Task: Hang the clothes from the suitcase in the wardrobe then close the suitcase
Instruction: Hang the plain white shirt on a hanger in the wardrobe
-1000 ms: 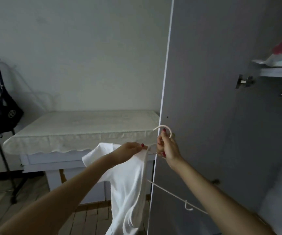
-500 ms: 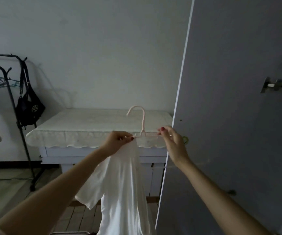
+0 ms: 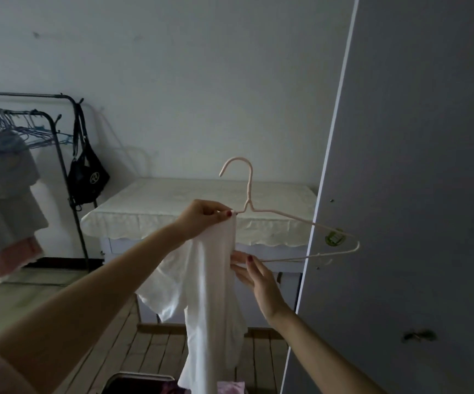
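White cotton garment (image 3: 210, 302) hangs in a long fold at the centre of the room, its top edge gathered at one end of a pale pink wire hanger (image 3: 261, 214) and its hem falling past the lower edge of view, in front of the open grey wardrobe door (image 3: 406, 194) that fills the right side. Behind it stands a white table covered by a cream scalloped cloth (image 3: 196, 206), and to the left a black metal clothes rail (image 3: 68, 155) carries grey and pink garments, blue wire hangers and a black shoulder bag (image 3: 87, 177). Wooden floorboards (image 3: 150, 354) run below. The person's left hand (image 3: 204, 216) pinches the cloth against the hanger's shoulder, fingers curled over the fabric. The right hand (image 3: 254, 275) reaches to the garment's edge beside the hanger's lower bar, fingers extended; whether they grip the cloth cannot be told. A green sticker (image 3: 334, 238) marks the hanger's far arm.
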